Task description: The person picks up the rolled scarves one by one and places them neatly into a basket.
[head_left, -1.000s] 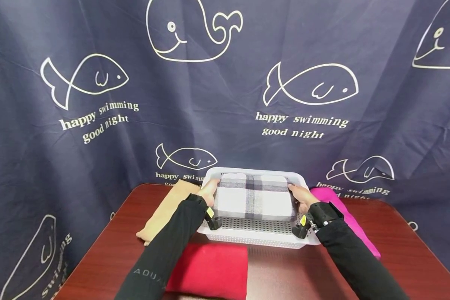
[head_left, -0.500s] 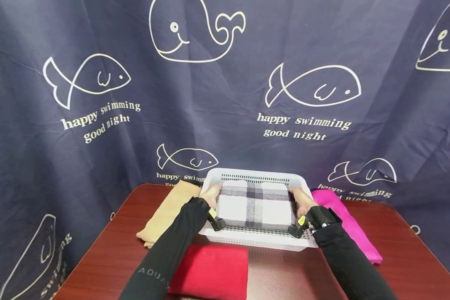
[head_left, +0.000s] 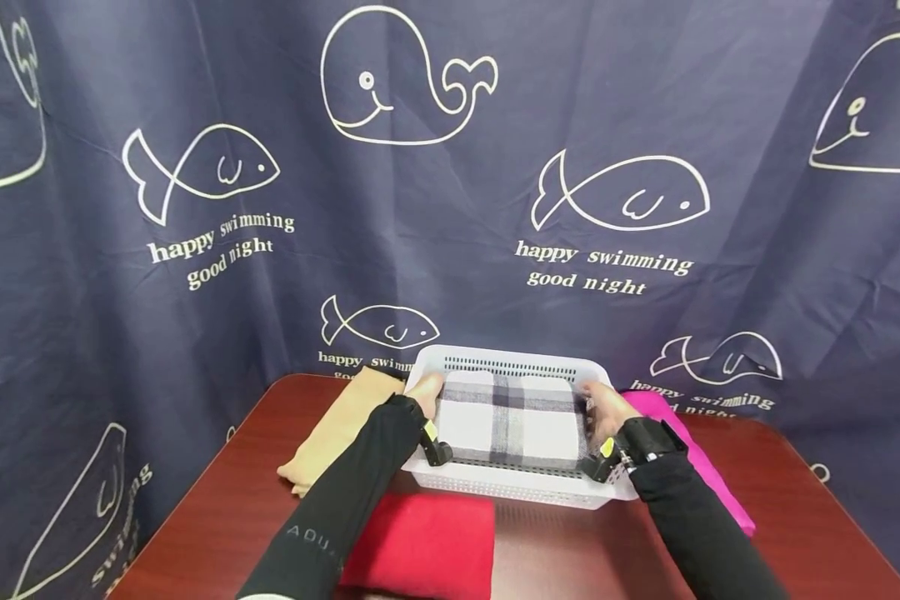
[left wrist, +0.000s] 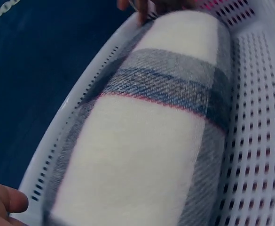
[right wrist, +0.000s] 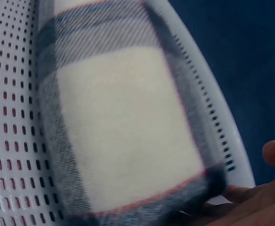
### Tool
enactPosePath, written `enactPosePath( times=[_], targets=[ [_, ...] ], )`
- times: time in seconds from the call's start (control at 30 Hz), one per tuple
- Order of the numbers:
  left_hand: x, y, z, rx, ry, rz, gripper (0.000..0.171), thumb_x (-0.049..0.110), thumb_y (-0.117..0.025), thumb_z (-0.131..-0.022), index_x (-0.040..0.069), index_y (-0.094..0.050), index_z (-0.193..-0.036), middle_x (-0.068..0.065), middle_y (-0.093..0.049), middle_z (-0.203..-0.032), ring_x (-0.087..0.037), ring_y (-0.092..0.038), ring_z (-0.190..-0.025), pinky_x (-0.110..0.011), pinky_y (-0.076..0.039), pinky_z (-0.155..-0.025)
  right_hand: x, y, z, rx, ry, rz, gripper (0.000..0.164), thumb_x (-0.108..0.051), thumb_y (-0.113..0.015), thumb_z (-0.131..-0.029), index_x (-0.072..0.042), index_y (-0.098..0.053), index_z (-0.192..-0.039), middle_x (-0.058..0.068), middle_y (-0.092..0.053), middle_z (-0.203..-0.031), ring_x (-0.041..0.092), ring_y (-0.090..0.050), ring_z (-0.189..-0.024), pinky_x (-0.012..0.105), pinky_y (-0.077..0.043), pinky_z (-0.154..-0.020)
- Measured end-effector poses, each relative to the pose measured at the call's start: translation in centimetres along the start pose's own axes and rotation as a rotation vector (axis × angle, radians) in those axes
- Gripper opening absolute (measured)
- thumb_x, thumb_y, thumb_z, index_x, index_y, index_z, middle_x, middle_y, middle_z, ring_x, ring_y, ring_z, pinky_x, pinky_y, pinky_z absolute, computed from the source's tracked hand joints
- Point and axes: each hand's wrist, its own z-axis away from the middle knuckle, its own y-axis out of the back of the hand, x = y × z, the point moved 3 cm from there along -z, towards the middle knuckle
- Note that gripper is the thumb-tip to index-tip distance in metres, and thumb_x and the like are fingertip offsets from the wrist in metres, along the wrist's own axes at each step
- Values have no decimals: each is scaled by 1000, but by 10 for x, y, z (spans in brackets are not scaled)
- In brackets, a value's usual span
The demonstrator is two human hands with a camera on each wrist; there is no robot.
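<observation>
A folded plaid cloth (head_left: pixel 510 417), white with grey and dark bands, lies inside a white perforated plastic basket (head_left: pixel 506 483). At the cloth's left end is my left hand (head_left: pixel 426 393), inside the basket's side. Its thumb (left wrist: pixel 16 200) shows over the rim in the left wrist view, off the cloth; the other fingers are hidden. My right hand (head_left: pixel 606 408) is at the opposite end. In the right wrist view its fingers (right wrist: pixel 240 194) reach along the cloth's end and partly under it, while the thumb stands away.
A red folded cloth (head_left: pixel 427 542) lies in front of the basket on the brown table (head_left: pixel 570 550). To the left is a yellow folded cloth (head_left: pixel 345 425), to the right a magenta one (head_left: pixel 705 475). A dark blue curtain (head_left: pixel 450 217) hangs behind.
The plaid cloth has come down from near the basket's back rim to lie lower inside, showing more of the back wall. Both hands went down with it. The head view has shifted slightly.
</observation>
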Motion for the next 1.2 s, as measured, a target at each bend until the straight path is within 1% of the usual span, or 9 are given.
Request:
enactPosePath(
  times=[0.13,0.23,0.3,0.37,0.53,0.67,0.87,1.03,1.2],
  targets=[
    [23,8,13,25,-39,-51,29,30,-50,-85,11,-54,-107,-8,-49,-117,-28,-46,-102,-45,-37,-89,-12,-6,16,0,66,17,53,-36,-24,-96,-3,-13,-136,27,-19,-139,41,-27,-126,59,-20,-105],
    [50,9,60,-9,70,-52,49,45,-57,-80,11,-51,-114,-11,-46,-120,-31,-44,-100,-50,-36,-83,-18,-12,30,18,146,113,65,-33,-25,-96,-2,3,-147,32,5,-150,50,0,-137,66,-6,-106],
    [75,4,113,-28,133,-47,63,52,-56,-79,10,-46,-124,-15,-42,-124,-33,-44,-101,-53,-36,-83,-20,-16,38,16,198,192,68,-31,-25,-97,1,6,-148,34,10,-150,53,9,-135,66,-1,-105],
    [108,-4,184,-53,183,-16,75,52,-53,-82,6,-33,-138,-21,-32,-137,-39,-39,-114,-57,-31,-94,-23,-20,46,5,228,239,67,-30,-24,-98,2,6,-149,35,10,-149,54,12,-134,66,3,-105],
    [199,-26,375,-102,131,22,76,32,-39,-95,-9,-1,-147,-33,-1,-151,-44,-8,-139,-54,-7,-111,-30,-24,67,-38,282,266,64,-32,-24,-100,2,1,-149,34,4,-150,53,5,-136,63,-1,-107],
    [238,-29,474,-151,73,-50,69,27,-31,-98,-14,-1,-144,-37,-5,-149,-45,-11,-139,-49,-7,-113,-34,-20,84,-49,340,282,63,-33,-24,-101,3,-2,-148,33,-13,-146,44,-30,-127,59,-16,-108],
    [241,-7,530,-216,8,-140,63,24,-31,-97,-16,-12,-142,-37,-18,-146,-43,-24,-136,-48,-16,-112,-31,-16,108,-129,438,285,60,-29,-27,-103,5,-6,-148,9,-59,-116,17,-63,-95,40,-45,-94],
    [221,19,559,-217,-4,-189,48,25,-31,-97,-11,-34,-128,-23,-47,-121,-33,-47,-113,-45,-31,-103,-10,-18,123,-271,484,264,59,-29,-33,-104,7,-13,-147,7,-64,-114,23,-63,-102,39,-47,-91],
    [204,33,576,-230,16,-200,50,26,-31,-96,-13,-32,-127,-17,-48,-112,-30,-50,-105,-39,-38,-93,18,-22,128,-512,489,186,44,-20,-36,-104,6,-34,-140,18,-61,-120,30,-62,-106,43,-45,-93]
  ],
)
